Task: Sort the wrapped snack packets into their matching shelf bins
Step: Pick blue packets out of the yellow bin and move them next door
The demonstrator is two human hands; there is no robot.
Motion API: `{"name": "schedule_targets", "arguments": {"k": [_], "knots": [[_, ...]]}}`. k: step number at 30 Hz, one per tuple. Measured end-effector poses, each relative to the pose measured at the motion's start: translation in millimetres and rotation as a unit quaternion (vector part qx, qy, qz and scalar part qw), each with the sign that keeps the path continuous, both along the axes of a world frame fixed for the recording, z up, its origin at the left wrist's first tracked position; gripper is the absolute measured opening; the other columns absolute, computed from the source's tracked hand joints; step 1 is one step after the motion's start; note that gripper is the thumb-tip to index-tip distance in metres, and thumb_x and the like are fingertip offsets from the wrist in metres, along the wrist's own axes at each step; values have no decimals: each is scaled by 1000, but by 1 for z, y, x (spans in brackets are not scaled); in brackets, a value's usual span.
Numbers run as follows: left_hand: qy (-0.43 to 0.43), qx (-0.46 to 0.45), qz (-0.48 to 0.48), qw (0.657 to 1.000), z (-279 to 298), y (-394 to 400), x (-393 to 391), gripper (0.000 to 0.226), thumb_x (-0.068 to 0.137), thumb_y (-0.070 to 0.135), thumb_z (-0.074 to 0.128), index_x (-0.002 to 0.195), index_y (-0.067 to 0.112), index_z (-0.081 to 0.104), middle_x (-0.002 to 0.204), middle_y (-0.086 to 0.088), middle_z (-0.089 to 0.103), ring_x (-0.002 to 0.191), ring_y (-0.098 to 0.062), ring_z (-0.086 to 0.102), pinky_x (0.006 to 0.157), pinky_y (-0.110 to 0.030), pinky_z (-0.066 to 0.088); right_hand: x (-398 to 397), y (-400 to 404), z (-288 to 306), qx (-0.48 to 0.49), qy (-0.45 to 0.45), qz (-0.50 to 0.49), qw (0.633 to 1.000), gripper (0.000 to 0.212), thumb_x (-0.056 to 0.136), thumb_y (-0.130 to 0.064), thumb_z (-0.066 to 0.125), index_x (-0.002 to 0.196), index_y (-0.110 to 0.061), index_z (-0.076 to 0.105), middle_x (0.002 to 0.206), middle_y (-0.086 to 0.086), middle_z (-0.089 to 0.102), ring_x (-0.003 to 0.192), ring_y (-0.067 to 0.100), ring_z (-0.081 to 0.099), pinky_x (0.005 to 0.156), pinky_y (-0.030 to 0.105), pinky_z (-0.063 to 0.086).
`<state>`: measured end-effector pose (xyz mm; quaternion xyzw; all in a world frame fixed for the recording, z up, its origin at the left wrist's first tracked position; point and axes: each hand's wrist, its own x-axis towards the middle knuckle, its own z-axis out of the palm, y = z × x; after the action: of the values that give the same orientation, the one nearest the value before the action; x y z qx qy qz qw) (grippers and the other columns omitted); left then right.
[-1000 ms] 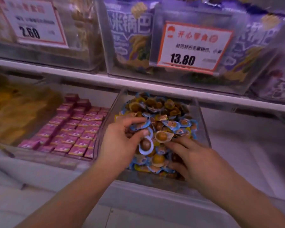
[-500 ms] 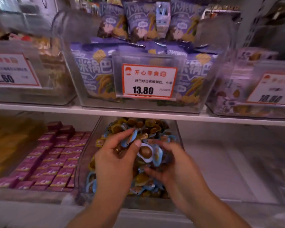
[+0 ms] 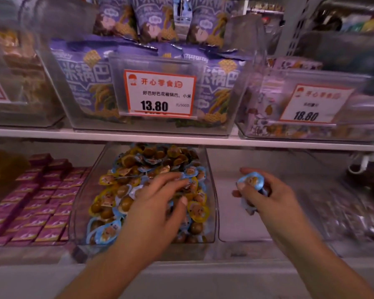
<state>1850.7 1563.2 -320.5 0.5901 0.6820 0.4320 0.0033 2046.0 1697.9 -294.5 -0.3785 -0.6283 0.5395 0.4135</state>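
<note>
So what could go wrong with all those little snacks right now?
The right hand grips several blue-wrapped packets in one bunch over the neighbouring clear bin; one might slip out. The left hand rests on the heaped mixed bin, so blue and yellow packets could be nudged over its low front.

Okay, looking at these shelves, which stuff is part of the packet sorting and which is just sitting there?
Part of the job:
left hand in the mixed bin
right hand holding blue packets

Just sitting there:
purple bags
pink boxes
price tag
</note>
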Motion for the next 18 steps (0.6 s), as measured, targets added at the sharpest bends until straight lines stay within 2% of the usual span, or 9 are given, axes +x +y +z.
{"name": "schedule_targets", "arguments": {"k": [3, 5, 7, 9, 12, 14, 15, 16, 18], "knots": [[77, -66, 42, 994, -5, 12, -15, 43, 96, 39, 54, 138, 30, 53, 144, 12, 45, 124, -17, 50, 103, -36, 44, 7, 26, -20, 0, -115, 26, 993, 38, 87, -16, 72, 125, -17, 64, 105, -3, 73, 92, 18, 70, 75, 30, 59], [138, -113, 41, 983, -8, 21, -18, 53, 96, 48, 48, 146, 34, 40, 151, 8, 37, 127, -24, 46, 103, -41, 42, 6, 35, -28, 13, -142, 42, 989, 36, 89, -17, 70, 124, -20, 64, 112, -12, 71, 106, 12, 67, 83, 19, 52], [190, -153, 25, 970, -8, 29, -18, 60, 96, 55, 39, 152, 37, 28, 158, 5, 28, 139, -25, 34, 108, -43, 38, 2, 40, -27, 84, -170, 21, 982, 35, 91, -12, 64, 123, -26, 65, 120, -14, 68, 117, 3, 60, 95, 19, 45], [224, -174, 20, 959, -8, 36, -18, 61, 96, 58, 35, 153, 38, 24, 159, 6, 26, 144, -23, 27, 111, -42, 33, -7, 37, -19, 141, -145, 15, 979, 38, 91, -7, 58, 122, -28, 66, 124, -14, 65, 108, -4, 60, 93, 13, 45], [248, -179, 31, 951, -7, 39, -20, 54, 93, 59, 37, 143, 40, 41, 149, 9, 42, 135, -21, 39, 107, -39, 34, -33, 25, -8, 246, -145, 59, 956, 41, 86, -19, 56, 126, -26, 62, 124, -16, 58, 101, -7, 54, 88, 0, 37], [245, -165, 47, 954, -2, 36, -19, 46, 89, 59, 40, 126, 39, 57, 129, 9, 56, 115, -21, 53, 96, -39, 42, -54, 19, -3, 353, -231, 105, 901, 48, 83, -28, 56, 131, -27, 57, 124, -12, 55, 118, 1, 44, 106, 11, 29], [239, -153, 53, 957, 1, 34, -20, 42, 87, 58, 43, 118, 37, 61, 120, 9, 60, 106, -21, 56, 89, -39, 45, -63, 18, -3, 406, -301, 122, 854, 53, 83, -31, 56, 136, -27, 52, 131, -7, 53, 128, 9, 40, 115, 26, 24], [226, -144, 51, 962, 2, 31, -23, 38, 86, 57, 47, 113, 36, 63, 113, 9, 61, 100, -21, 57, 85, -38, 46, -71, 19, -3, 436, -376, 137, 806, 60, 84, -35, 55, 143, -28, 44, 141, -2, 48, 138, 17, 31, 120, 40, 15], [156, -127, 28, 979, 2, 24, -33, 27, 88, 50, 60, 109, 34, 66, 109, 11, 62, 99, -15, 57, 85, -33, 46, -83, 22, -5, 446, -485, 152, 737, 72, 86, -43, 50, 153, -30, 25, 155, 4, 33, 148, 24, 14, 120, 51, -3]]}}
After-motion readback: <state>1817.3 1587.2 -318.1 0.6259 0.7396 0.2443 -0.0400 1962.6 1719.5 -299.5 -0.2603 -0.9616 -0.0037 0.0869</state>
